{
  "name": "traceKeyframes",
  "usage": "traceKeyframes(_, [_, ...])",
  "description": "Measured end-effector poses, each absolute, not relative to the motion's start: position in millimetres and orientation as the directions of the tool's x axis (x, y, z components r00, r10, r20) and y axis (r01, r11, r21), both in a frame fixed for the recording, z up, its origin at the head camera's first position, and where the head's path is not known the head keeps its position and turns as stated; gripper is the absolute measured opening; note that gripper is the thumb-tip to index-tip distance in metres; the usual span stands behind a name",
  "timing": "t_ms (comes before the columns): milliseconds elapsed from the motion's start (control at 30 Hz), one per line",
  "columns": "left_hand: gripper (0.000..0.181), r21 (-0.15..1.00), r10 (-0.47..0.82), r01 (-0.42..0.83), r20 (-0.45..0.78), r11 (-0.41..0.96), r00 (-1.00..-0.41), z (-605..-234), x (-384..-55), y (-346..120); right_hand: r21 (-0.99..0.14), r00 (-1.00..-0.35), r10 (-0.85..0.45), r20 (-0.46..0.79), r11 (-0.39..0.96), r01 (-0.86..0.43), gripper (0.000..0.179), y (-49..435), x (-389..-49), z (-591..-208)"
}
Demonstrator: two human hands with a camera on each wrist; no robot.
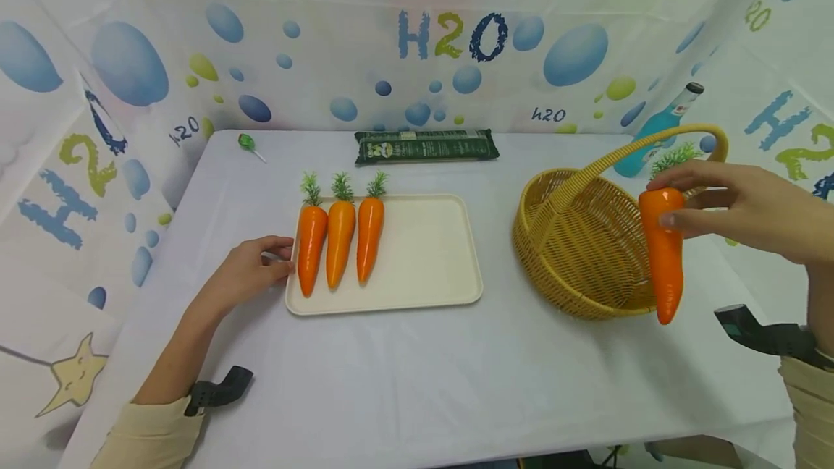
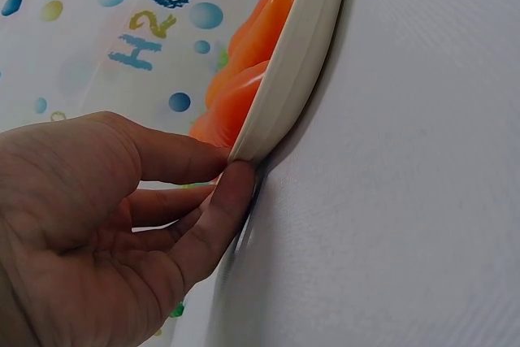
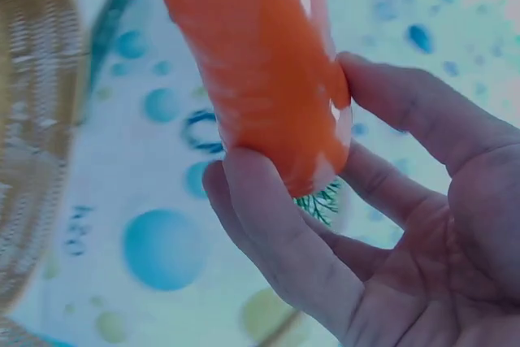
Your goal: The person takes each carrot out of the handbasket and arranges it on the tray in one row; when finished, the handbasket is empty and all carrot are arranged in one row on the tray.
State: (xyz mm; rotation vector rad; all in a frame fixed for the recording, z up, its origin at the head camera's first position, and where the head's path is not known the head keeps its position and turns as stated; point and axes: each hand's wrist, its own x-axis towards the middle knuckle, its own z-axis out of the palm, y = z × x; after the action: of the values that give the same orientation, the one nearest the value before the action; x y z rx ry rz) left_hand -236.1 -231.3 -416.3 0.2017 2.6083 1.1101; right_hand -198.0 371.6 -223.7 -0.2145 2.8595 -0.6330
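In the head view, my right hand (image 1: 730, 201) holds an orange carrot (image 1: 666, 259) near its leafy top, tip down, in front of the right side of the wicker basket (image 1: 547, 288). The right wrist view has thumb and fingers around the thick end of that carrot (image 3: 252, 62). Three more carrots (image 1: 340, 241) with green tops lie side by side on the left part of a cream tray (image 1: 423, 259). At the tray's left edge is my left hand (image 1: 250, 273). Its thumb and forefinger pinch the rim of the tray (image 2: 296, 71) in the left wrist view.
A dark green packet (image 1: 426, 147) lies along the back of the white-covered table (image 1: 391, 382). Toward the back left is a small green lollipop (image 1: 246, 142). The basket's tall handle (image 1: 625, 154) arches up beside my right hand. A printed backdrop (image 1: 365, 56) rises behind.
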Motion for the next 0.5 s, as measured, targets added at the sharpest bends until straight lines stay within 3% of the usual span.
traceKeyframes(267, [0.051, 0.715, 0.252, 0.023, -0.216, 0.698, -0.943, -418.5, -237.8, -233.6, -0.462, -0.972, -0.232, -0.018, 0.865, -0.198, 0.049, 335.7, -167.1, -200.9])
traceKeyframes(500, [0.052, 0.704, 0.247, 0.03, -0.209, 0.71, -0.946, -418.1, -238.1, -231.1, -0.565, -0.911, -0.412, -0.026, 0.758, -0.327, 0.04, 247.3, -185.0, -192.3])
